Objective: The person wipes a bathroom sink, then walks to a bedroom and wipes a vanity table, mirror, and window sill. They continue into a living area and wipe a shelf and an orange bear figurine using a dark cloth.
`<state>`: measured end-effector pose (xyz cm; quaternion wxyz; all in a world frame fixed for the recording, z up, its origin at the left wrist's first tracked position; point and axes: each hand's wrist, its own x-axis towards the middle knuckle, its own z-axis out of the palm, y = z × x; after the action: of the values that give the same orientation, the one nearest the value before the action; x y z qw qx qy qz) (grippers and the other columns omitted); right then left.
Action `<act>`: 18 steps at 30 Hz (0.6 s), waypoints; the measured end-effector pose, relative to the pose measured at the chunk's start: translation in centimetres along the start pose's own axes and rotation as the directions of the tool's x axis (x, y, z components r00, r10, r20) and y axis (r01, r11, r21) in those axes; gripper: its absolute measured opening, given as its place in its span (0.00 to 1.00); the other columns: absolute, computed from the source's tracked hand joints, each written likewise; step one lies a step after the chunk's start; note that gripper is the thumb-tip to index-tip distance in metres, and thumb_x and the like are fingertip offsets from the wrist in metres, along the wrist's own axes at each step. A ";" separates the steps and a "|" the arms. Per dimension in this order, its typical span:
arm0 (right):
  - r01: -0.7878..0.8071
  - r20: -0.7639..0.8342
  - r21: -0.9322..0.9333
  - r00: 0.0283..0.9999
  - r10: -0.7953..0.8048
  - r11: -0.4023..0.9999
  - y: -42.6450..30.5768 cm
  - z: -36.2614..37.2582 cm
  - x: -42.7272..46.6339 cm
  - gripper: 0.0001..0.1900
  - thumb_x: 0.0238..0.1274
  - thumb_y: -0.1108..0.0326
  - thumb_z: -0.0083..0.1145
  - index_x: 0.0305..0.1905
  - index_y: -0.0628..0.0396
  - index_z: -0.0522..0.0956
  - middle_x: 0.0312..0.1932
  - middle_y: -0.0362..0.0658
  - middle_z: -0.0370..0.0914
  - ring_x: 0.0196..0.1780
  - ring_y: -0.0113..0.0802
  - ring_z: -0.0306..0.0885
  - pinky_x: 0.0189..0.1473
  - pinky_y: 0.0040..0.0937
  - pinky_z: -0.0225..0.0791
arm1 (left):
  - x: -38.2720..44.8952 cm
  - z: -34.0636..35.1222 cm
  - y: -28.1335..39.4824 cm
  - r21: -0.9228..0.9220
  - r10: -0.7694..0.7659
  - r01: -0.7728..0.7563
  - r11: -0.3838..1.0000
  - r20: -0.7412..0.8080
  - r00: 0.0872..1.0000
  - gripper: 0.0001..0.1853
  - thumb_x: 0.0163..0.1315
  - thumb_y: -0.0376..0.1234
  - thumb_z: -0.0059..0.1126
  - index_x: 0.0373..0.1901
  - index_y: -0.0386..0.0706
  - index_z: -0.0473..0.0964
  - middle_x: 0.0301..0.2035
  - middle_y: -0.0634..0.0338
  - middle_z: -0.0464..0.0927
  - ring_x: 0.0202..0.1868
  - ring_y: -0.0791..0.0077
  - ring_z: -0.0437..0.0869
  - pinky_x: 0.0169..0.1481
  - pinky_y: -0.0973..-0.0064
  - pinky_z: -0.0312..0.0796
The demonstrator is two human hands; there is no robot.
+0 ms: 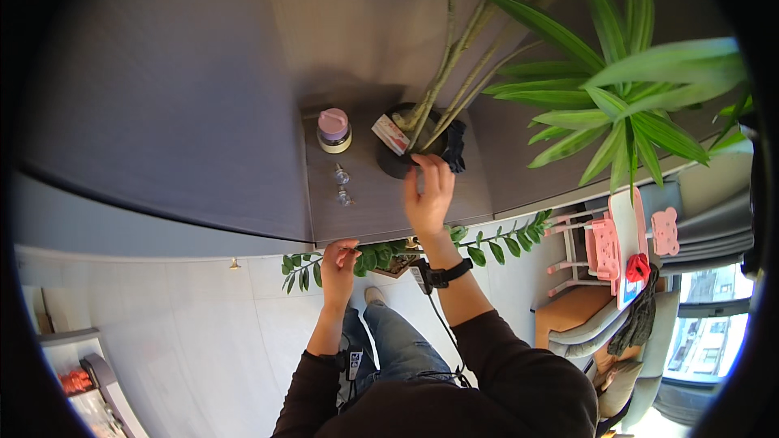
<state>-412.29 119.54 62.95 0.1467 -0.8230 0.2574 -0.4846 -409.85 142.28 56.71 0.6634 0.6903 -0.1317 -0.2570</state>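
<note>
My right hand (431, 198) reaches over the niche shelf, its fingers bent at the front rim of a black plant pot (394, 161). Whether the fingertips grip the rim or only rest by it cannot be told. Thick bare stems (447, 82) rise from the pot. A small white and red box or packet (391, 134) leans at its left rim, and a crumpled black item (455, 146) lies at its right. My left hand (338, 271) is at the shelf's front edge, fingers loosely curled, with nothing visible in it.
Left of the pot stands a pink-lidded jar (333, 129), with two small clear glass-like pieces (343, 185) before it. Long green leaves (614, 91) spread at right. A leafy plant (380, 257) grows below the shelf edge. Further right are a pink child's desk (630, 237) and a sofa (654, 340).
</note>
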 end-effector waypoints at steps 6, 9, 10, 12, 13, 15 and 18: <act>-0.207 0.188 -0.061 0.958 0.215 0.976 12.6 1.0 -0.6 0.19 0.59 0.78 0.49 0.55 0.56 0.76 0.59 0.54 0.72 0.63 0.56 0.68 0.65 0.48 0.63 | -0.2 -0.5 0.0 -0.042 -0.002 0.004 0.999 0.036 0.999 0.08 0.69 0.22 0.50 0.47 0.36 0.75 0.41 0.59 0.82 0.41 0.74 0.85 0.48 0.79 0.74; -0.189 0.330 -0.109 0.919 0.215 0.976 17.7 4.8 -0.2 0.25 0.63 0.74 0.47 0.67 0.55 0.68 0.70 0.55 0.63 0.73 0.54 0.59 0.73 0.47 0.53 | -0.4 -0.6 -0.9 -0.072 -0.019 0.021 0.997 0.015 1.000 0.08 0.70 0.23 0.50 0.46 0.36 0.76 0.41 0.58 0.82 0.41 0.74 0.85 0.49 0.78 0.75; -0.182 0.401 -0.151 0.887 0.229 0.972 18.8 5.8 -0.2 0.27 0.64 0.72 0.47 0.70 0.54 0.65 0.72 0.55 0.60 0.75 0.53 0.55 0.75 0.47 0.50 | -0.6 -0.6 -1.2 -0.074 -0.022 0.023 0.997 0.010 1.000 0.08 0.70 0.23 0.50 0.47 0.36 0.76 0.41 0.58 0.82 0.41 0.74 0.85 0.49 0.78 0.75; -0.195 0.505 -0.158 0.827 0.249 0.968 20.1 6.8 -0.3 0.30 0.67 0.69 0.46 0.74 0.53 0.59 0.75 0.54 0.56 0.78 0.51 0.51 0.77 0.47 0.46 | -0.9 -0.4 -1.8 -0.078 -0.038 0.038 0.996 0.006 0.999 0.07 0.70 0.24 0.50 0.47 0.36 0.76 0.41 0.58 0.82 0.41 0.73 0.85 0.49 0.77 0.75; -0.217 0.543 -0.123 0.802 0.249 0.968 20.5 6.9 -0.3 0.31 0.68 0.68 0.46 0.75 0.53 0.57 0.75 0.53 0.55 0.78 0.50 0.50 0.77 0.47 0.45 | -1.0 -0.2 -2.0 -0.081 -0.051 0.051 0.995 0.005 0.999 0.07 0.70 0.25 0.51 0.47 0.36 0.76 0.41 0.58 0.82 0.41 0.73 0.85 0.49 0.77 0.75; -0.096 0.596 -0.155 0.785 0.170 0.983 20.9 6.6 -0.2 0.31 0.69 0.66 0.46 0.76 0.53 0.55 0.75 0.52 0.55 0.78 0.49 0.50 0.78 0.47 0.45 | -1.1 0.4 -2.4 -0.085 -0.065 0.066 0.994 0.011 0.998 0.07 0.71 0.25 0.51 0.47 0.35 0.76 0.41 0.57 0.82 0.41 0.73 0.85 0.50 0.77 0.75; 0.274 0.657 -0.363 0.753 0.036 0.890 21.4 6.4 1.1 0.31 0.71 0.64 0.47 0.75 0.53 0.55 0.75 0.51 0.55 0.78 0.48 0.51 0.77 0.45 0.47 | -0.8 1.5 -2.4 -0.070 -0.093 0.095 0.993 0.036 0.995 0.07 0.71 0.25 0.51 0.47 0.35 0.76 0.42 0.56 0.82 0.42 0.72 0.85 0.51 0.76 0.76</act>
<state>-412.25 101.24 50.13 0.0055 -0.9651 0.2382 -0.1082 -411.72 141.67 54.53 0.6724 0.6673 -0.1007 -0.3040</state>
